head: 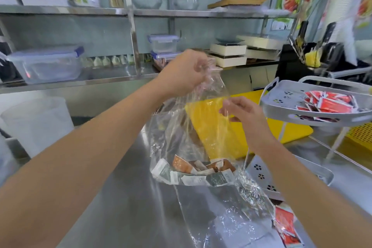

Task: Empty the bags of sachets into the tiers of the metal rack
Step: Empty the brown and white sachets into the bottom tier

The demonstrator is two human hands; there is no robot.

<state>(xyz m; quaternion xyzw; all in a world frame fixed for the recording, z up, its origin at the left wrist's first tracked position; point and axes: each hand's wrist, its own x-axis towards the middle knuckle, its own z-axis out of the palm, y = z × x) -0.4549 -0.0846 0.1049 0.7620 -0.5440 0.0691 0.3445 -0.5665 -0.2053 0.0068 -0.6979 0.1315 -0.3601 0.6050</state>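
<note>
Head cam view, looking down over a steel counter (pixel 130 197). The left hand (pixel 185 72) is up high with its fingers curled tight round the bunched-up neck of a clear plastic bag (pixel 177 137), so the bag hangs down from that fist. The right hand (pixel 241 115) is lower and to the right, pinching the bag's loose edge between thumb and fingers. That means both hands are clamped on the same bag. The sachets (pixel 193 171) are all heaped in the bottom of it, a mix of brown, white and dark green ones, down at counter level. I honestly can't tell if the bag's bottom is resting on the steel or just clear of it. The metal rack (pixel 340 139) stands just to the right. Its upper tier (pixel 281 110) is a grey tray with flower-shaped holes, and there's a pile of red sachets (pixel 330 102) in it. The lower tier (pixel 259 171) sits right beside the bag's bottom corner, partly hidden behind the right forearm. A second bag (pixel 251 207) lies crumpled flat on the counter in front of the rack, with a few red packets (pixel 285 225) at its right end. Behind the bag there's a yellow board (pixel 293 131) lying on the counter. Further back and to the left are a white bucket (pixel 36 123) and a clear lidded tub (pixel 46 64) on a shelf (pixel 112 78) — that part's pretty blurry.
</note>
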